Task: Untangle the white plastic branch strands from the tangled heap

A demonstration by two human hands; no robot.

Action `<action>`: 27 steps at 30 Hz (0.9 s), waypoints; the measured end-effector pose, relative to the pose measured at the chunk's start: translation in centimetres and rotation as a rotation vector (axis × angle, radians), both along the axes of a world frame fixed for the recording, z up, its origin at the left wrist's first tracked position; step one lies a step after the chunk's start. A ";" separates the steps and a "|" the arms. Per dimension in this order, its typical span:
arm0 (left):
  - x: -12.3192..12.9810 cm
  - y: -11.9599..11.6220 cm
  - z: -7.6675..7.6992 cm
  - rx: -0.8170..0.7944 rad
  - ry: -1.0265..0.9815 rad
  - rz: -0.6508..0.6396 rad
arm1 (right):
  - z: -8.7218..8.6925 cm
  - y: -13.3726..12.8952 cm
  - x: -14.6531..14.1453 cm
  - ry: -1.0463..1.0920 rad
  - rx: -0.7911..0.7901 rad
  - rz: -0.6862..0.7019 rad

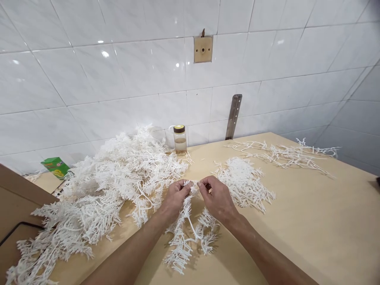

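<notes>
Both hands meet above the middle of the table, fingertips pinched close together. My left hand (176, 198) is closed on a white plastic branch (190, 229) whose needle-like sprigs hang down below the hands onto the table. My right hand (216, 196) pinches at the upper end of the same branch; the exact bit between its fingertips is too small to make out. Just past my right hand lies a pile of small loose white sprigs (245, 182). A large heap of white branches (118, 174) spreads out to the left of my left hand.
Bare white stems (285, 154) lie at the table's far right. A lidded bottle of liquid (180, 142) stands by the tiled wall, near a leaning metal strip (234, 116). A green box (56, 167) and a brown panel (22, 202) sit at the left.
</notes>
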State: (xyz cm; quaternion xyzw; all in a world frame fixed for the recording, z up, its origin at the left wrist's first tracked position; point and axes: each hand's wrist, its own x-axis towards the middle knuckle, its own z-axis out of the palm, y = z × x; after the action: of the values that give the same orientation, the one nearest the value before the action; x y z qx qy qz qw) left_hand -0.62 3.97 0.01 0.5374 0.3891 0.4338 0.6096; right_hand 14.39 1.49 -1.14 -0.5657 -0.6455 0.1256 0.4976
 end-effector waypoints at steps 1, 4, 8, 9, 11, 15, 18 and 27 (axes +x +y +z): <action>0.0 0.0 -0.1 0.008 0.009 0.014 | -0.1 0.0 0.0 -0.022 0.025 0.003; 0.1 0.0 -0.2 0.071 0.104 0.056 | -0.4 0.1 -0.1 -0.071 0.070 0.004; 0.1 -0.4 0.4 0.144 0.280 0.055 | -0.7 0.1 -0.4 -0.179 0.118 -0.010; 0.1 -0.6 0.6 0.141 0.298 0.041 | -0.7 0.2 -0.3 -0.220 0.131 -0.017; 0.1 -1.0 0.9 0.111 0.300 -0.008 | -0.9 0.6 0.4 -0.283 0.137 -0.067; 0.0 -1.3 0.7 0.080 0.270 -0.040 | -0.8 1.7 3.7 -0.259 0.118 -0.296; -0.2 -0.8 -0.1 0.117 0.268 0.013 | -0.1 2.0 5.7 -0.172 0.078 -0.382; -0.1 -0.1 -0.8 0.133 0.262 0.127 | 0.8 0.0 1.8 -0.106 -0.039 0.067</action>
State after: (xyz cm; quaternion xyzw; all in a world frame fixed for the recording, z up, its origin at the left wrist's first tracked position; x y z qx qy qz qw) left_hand -0.73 3.86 -0.82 0.6029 0.4689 0.4223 0.4882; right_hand 16.18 1.50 -0.35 -0.5589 -0.6870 0.1247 0.4473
